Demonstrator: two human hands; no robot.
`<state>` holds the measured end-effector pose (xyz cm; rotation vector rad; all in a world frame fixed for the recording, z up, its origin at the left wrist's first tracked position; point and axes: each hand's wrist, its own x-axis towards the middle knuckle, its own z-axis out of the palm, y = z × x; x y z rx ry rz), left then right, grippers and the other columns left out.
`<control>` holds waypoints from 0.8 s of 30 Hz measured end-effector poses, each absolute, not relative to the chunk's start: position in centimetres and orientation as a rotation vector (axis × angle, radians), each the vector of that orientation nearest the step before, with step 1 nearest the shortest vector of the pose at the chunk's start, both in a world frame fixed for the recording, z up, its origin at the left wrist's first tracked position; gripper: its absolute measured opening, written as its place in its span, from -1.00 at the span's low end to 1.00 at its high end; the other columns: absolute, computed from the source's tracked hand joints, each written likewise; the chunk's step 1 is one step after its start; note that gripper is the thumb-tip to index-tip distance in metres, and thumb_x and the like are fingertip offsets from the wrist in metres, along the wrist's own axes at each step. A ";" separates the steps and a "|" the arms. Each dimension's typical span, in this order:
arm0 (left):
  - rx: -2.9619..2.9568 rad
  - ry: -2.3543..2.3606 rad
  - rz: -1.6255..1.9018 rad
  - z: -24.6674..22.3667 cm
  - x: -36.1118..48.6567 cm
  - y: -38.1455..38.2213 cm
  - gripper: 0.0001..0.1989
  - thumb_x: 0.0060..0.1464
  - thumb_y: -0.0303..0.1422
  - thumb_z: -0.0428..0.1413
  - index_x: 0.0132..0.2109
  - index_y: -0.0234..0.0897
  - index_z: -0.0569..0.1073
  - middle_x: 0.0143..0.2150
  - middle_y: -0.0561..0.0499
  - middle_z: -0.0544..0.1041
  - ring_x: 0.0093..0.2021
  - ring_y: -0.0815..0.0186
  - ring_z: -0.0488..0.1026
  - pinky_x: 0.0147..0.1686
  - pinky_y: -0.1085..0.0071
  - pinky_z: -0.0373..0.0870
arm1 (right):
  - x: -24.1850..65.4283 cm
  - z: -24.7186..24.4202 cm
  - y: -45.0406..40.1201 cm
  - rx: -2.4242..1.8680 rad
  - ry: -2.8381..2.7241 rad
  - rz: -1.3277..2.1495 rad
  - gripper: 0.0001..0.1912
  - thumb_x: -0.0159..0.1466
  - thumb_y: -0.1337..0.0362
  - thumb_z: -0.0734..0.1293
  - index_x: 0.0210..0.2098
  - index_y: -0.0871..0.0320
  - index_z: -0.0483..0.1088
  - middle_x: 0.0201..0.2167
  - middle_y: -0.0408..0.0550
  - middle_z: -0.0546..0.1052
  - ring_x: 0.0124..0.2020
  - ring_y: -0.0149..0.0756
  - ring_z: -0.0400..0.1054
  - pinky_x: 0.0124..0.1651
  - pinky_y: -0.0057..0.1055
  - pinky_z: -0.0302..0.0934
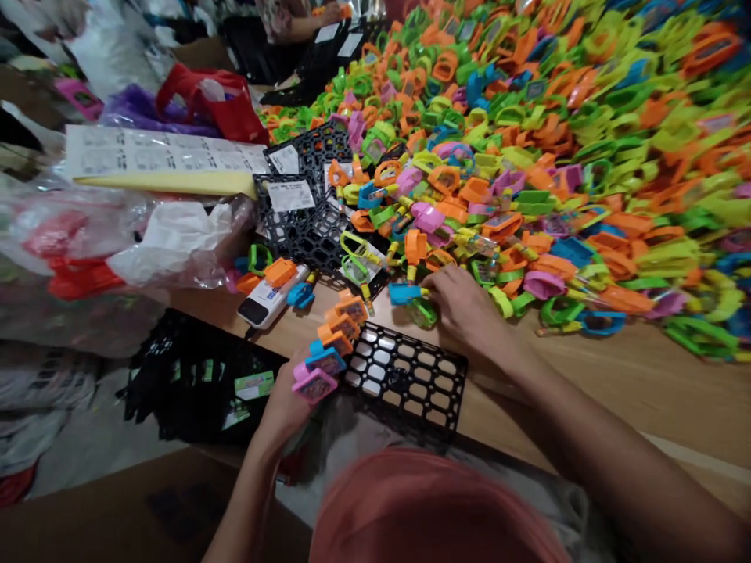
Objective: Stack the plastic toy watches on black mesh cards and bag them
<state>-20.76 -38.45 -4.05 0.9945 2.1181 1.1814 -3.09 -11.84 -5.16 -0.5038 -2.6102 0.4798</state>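
Note:
In my left hand point(286, 403) is a row of toy watches point(333, 344), with pink, blue and orange faces lined up. The hand is closed and its fingers are mostly hidden behind them. My right hand point(466, 309) is at the near edge of the big pile, fingers curled in a pinch at the yellow end of a blue toy watch point(404, 294). Between the hands, a black plastic grid basket point(431, 383) lies at the table's front edge. An upright orange toy watch point(416, 246) stands just beyond my right fingertips.
A huge pile of toy watches point(557, 164) covers the table's back and right. More black grids with labels point(292, 195) lie at centre left. A white device point(273, 299), label sheets point(164, 152) and plastic bags point(176, 242) sit left. Another person's arm point(302, 30) shows at the back.

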 end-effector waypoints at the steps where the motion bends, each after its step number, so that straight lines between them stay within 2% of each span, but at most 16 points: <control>1: 0.999 2.097 1.202 -4.2 -20.7 -38.1 -0.92 -0.03 -0.32 0.23 -0.40 -0.21 0.50 -0.41 -0.02 0.56 -0.14 0.10 0.55 -0.02 0.24 0.48 | -2.4 -5.0 -12.1 -0.530 -2.584 0.501 -0.80 0.39 0.45 0.18 -0.13 0.16 0.43 -0.20 0.11 0.50 -0.15 -0.05 0.34 -0.11 -0.19 0.24; 5: 1.003 2.011 1.227 -4.8 -20.1 -36.9 -0.88 -0.01 -0.32 0.24 -0.28 -0.24 0.56 -0.28 -0.06 0.58 -0.04 0.09 0.52 0.03 0.23 0.45 | 0.8 -3.6 -13.2 -0.725 -2.410 0.693 -0.84 0.40 0.31 0.24 -0.08 0.12 0.43 -0.20 0.06 0.54 -0.16 -0.07 0.41 -0.12 -0.21 0.28; 8: 0.997 1.987 1.191 -5.2 -19.9 -36.6 -0.81 0.02 -0.31 0.25 -0.19 -0.24 0.60 -0.17 -0.09 0.59 -0.04 0.11 0.49 0.00 0.25 0.43 | 3.3 -2.6 -13.3 -0.894 -2.108 1.060 -0.80 0.38 0.13 0.34 -0.08 0.06 0.48 -0.20 0.01 0.56 -0.20 -0.10 0.43 -0.17 -0.21 0.31; 10: 1.000 1.979 1.183 -5.5 -19.9 -36.6 -0.78 0.04 -0.31 0.25 -0.13 -0.24 0.61 -0.11 -0.10 0.59 -0.02 0.11 0.47 0.01 0.26 0.41 | 4.7 -2.0 -13.0 -0.984 -1.836 1.349 -0.78 0.28 0.04 0.45 -0.20 0.02 0.51 -0.31 -0.04 0.52 -0.34 -0.17 0.38 -0.31 -0.24 0.28; 12: 1.003 1.980 1.189 -5.7 -20.0 -36.7 -0.74 0.04 -0.33 0.26 -0.09 -0.24 0.62 -0.08 -0.10 0.58 0.00 0.11 0.45 0.04 0.25 0.40 | 5.3 -1.4 -12.6 -1.049 -1.570 1.598 -0.72 0.13 0.04 0.58 -0.39 0.02 0.48 -0.45 -0.09 0.43 -0.48 -0.29 0.27 -0.45 -0.30 0.18; 15: 1.004 1.994 1.191 -5.9 -19.9 -36.7 -0.70 0.05 -0.33 0.27 -0.04 -0.22 0.62 -0.06 -0.09 0.57 0.00 0.12 0.44 0.06 0.26 0.40 | 4.8 -0.6 -13.2 -1.058 -1.326 1.848 -0.61 0.00 0.12 0.65 -0.51 0.05 0.37 -0.44 -0.08 0.47 -0.52 -0.39 0.24 -0.52 -0.38 0.09; 18: 1.025 2.021 1.162 -6.0 -19.6 -36.5 -0.72 0.08 -0.31 0.28 -0.04 -0.22 0.62 -0.06 -0.09 0.55 0.00 0.12 0.44 0.05 0.26 0.40 | 2.8 -0.3 -15.7 -1.064 -1.394 1.901 -0.65 -0.01 0.15 0.65 -0.37 0.02 0.45 -0.41 -0.12 0.52 -0.52 -0.39 0.27 -0.52 -0.41 0.14; 21: 1.054 2.086 1.138 -5.8 -19.3 -36.1 -0.72 0.06 -0.33 0.29 -0.04 -0.21 0.63 -0.09 -0.07 0.55 -0.01 0.12 0.42 0.06 0.24 0.37 | 0.8 -1.2 -19.1 -0.977 -1.688 1.979 -0.70 0.10 0.15 0.57 -0.21 0.05 0.52 -0.44 -0.16 0.54 -0.49 -0.33 0.34 -0.45 -0.38 0.26; 24: 1.087 2.136 1.111 -5.6 -19.0 -35.8 -0.70 0.07 -0.34 0.31 -0.01 -0.18 0.63 -0.12 -0.04 0.56 -0.02 0.11 0.40 0.09 0.21 0.32 | -0.4 -3.0 -21.4 -0.784 -1.909 2.046 -0.85 0.23 0.16 0.46 -0.28 0.10 0.52 -0.39 -0.12 0.60 -0.37 -0.23 0.47 -0.28 -0.30 0.36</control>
